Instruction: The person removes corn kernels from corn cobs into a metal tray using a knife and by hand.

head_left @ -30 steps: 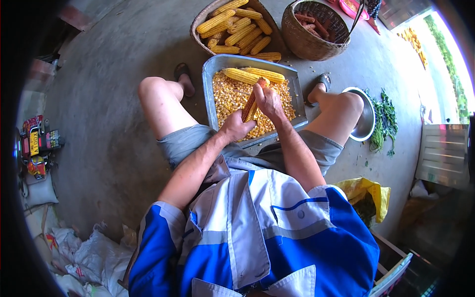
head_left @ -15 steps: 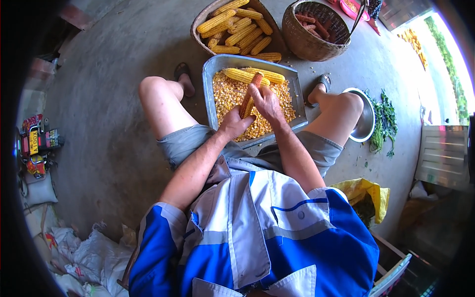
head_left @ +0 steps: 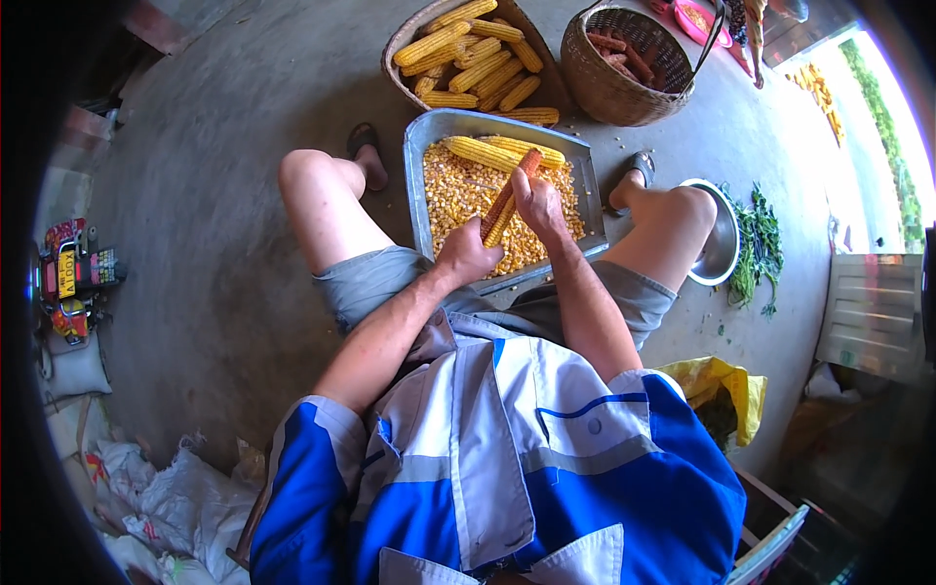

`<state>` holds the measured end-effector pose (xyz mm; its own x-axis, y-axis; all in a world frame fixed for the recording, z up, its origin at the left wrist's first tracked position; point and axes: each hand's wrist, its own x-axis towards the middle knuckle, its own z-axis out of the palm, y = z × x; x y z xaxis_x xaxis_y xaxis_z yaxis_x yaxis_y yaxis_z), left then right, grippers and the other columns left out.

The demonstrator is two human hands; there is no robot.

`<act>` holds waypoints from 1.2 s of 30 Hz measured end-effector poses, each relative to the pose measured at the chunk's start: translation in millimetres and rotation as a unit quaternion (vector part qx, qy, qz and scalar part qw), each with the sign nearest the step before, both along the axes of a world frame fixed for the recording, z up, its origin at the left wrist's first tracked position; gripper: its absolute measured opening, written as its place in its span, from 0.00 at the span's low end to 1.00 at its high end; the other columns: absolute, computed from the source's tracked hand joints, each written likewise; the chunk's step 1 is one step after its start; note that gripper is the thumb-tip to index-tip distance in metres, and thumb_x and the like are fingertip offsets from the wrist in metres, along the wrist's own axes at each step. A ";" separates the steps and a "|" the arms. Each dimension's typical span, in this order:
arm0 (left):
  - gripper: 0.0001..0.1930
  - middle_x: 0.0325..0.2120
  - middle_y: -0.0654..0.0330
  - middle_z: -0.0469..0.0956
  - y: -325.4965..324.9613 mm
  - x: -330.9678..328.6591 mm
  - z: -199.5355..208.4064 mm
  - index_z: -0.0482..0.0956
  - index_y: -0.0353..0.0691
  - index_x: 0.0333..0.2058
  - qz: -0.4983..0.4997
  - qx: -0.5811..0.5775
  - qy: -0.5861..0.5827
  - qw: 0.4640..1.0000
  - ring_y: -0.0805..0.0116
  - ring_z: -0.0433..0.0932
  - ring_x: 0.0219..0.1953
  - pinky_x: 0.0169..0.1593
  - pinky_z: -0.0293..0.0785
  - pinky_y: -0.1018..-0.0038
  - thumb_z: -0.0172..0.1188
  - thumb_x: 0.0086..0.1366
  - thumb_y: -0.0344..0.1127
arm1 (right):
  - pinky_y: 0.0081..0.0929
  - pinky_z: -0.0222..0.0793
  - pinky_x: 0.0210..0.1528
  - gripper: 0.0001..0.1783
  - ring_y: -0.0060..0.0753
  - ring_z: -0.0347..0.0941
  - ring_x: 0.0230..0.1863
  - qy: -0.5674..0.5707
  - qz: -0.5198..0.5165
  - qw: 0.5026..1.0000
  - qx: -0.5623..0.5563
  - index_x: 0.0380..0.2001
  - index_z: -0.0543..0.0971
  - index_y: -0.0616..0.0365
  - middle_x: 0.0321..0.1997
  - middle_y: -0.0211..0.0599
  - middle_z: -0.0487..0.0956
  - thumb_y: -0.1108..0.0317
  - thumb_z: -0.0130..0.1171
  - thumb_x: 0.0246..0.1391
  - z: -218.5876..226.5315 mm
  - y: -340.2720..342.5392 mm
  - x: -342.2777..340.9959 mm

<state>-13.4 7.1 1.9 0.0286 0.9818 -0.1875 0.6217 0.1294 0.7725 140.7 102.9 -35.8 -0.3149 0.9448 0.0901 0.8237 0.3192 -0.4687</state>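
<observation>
Between my knees stands a grey metal pan (head_left: 415,185), its bottom covered with loose yellow corn kernels (head_left: 450,190). Two whole ears of corn (head_left: 485,152) lie at its far end. Over the kernels I hold a partly stripped corn cob (head_left: 500,213), reddish where it is bare and yellow along one side. My left hand (head_left: 469,252) is closed round its near end. Higher up, my right hand (head_left: 537,202) is wrapped against the cob near its far tip, the fingers partly hidden behind the hand.
Beyond the pan sit a basket (head_left: 398,80) of yellow ears and a handled wicker basket (head_left: 609,101) of bare cobs. To the right are a metal basin (head_left: 719,255), green leafy plants (head_left: 759,244) and a yellow bag (head_left: 749,405). White sacks (head_left: 185,502) lie lower left; another person's pink bowl (head_left: 698,21) is far right.
The cob has tilted further to the right at its far end. My right hand has shifted right and slightly nearer, while my left hand stays at the near end.
</observation>
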 end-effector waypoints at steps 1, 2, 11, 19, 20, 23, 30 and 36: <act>0.16 0.26 0.48 0.80 -0.6 -3.7 -1.5 0.73 0.31 0.35 -0.009 0.000 -0.064 0.998 0.54 0.81 0.30 0.36 0.77 0.63 0.62 0.52 0.37 | 0.44 0.70 0.27 0.12 0.55 0.77 0.28 0.134 -0.029 0.990 -0.017 0.33 0.74 0.58 0.22 0.52 0.76 0.62 0.45 0.63 0.9 -0.6 -2.8; 0.14 0.23 0.60 0.77 1.4 -9.4 -2.6 0.74 0.33 0.36 -0.011 -0.069 -0.127 0.989 0.69 0.76 0.24 0.30 0.74 0.71 0.61 0.54 0.36 | 0.42 0.69 0.25 0.10 0.54 0.77 0.27 0.265 -0.058 0.962 -0.034 0.31 0.72 0.59 0.20 0.50 0.75 0.66 0.46 0.62 1.9 -1.2 -4.9; 0.16 0.27 0.62 0.76 7.3 -11.8 -32.1 0.75 0.33 0.40 0.044 -0.004 -0.156 0.987 0.72 0.75 0.29 0.36 0.73 0.73 0.59 0.55 0.36 | 0.45 0.68 0.33 0.16 0.57 0.74 0.29 0.373 -0.027 0.925 -0.072 0.31 0.75 0.62 0.26 0.53 0.75 0.59 0.48 0.63 -27.2 -3.6 -17.6; 0.22 0.34 0.39 0.80 2.6 -0.7 -0.1 0.74 0.30 0.40 0.031 -0.021 0.061 0.997 0.42 0.80 0.40 0.44 0.76 0.57 0.66 0.51 0.40 | 0.47 0.72 0.29 0.26 0.58 0.77 0.26 0.151 -0.086 0.979 -0.106 0.35 0.77 0.65 0.24 0.55 0.78 0.48 0.52 0.62 11.5 -12.0 -13.5; 0.21 0.32 0.40 0.80 2.3 -0.7 -5.1 0.74 0.30 0.39 0.029 -0.007 0.060 0.998 0.43 0.80 0.38 0.42 0.76 0.58 0.65 0.50 0.39 | 0.47 0.72 0.26 0.19 0.55 0.77 0.24 0.077 -0.014 0.997 0.018 0.38 0.76 0.62 0.22 0.52 0.76 0.55 0.53 0.61 2.0 -11.8 -11.7; 0.20 0.30 0.43 0.81 4.1 -3.4 -7.2 0.74 0.30 0.38 0.012 -0.010 -0.020 1.000 0.47 0.81 0.36 0.43 0.76 0.60 0.64 0.50 0.38 | 0.43 0.69 0.17 0.07 0.49 0.75 0.19 0.060 0.089 0.983 0.147 0.37 0.72 0.55 0.20 0.46 0.73 0.69 0.54 0.55 -6.6 -3.7 -6.5; 0.02 0.14 0.71 0.63 5.8 -5.5 7.6 0.70 0.43 0.30 0.060 -0.198 -0.411 0.888 0.83 0.55 0.09 0.12 0.48 0.81 0.55 0.61 0.30 | 0.45 0.70 0.28 0.10 0.55 0.75 0.26 0.284 0.034 0.958 0.014 0.30 0.72 0.60 0.23 0.49 0.74 0.67 0.46 0.62 -11.8 -5.1 -13.5; 0.10 0.21 0.66 0.71 10.8 -10.0 -19.6 0.74 0.38 0.39 0.069 -0.059 -0.242 0.966 0.76 0.70 0.21 0.26 0.66 0.77 0.58 0.59 0.34 | 0.41 0.71 0.36 0.18 0.52 0.77 0.34 0.399 -0.062 0.896 -0.184 0.30 0.75 0.65 0.33 0.52 0.79 0.59 0.49 0.63 -17.7 -11.5 -20.9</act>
<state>-23.4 17.8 -17.7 0.0112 0.9553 -0.2954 0.1614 0.2898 0.9434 119.8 91.4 -53.6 -0.1789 0.9802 -0.0851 0.1979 -0.0489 -0.9790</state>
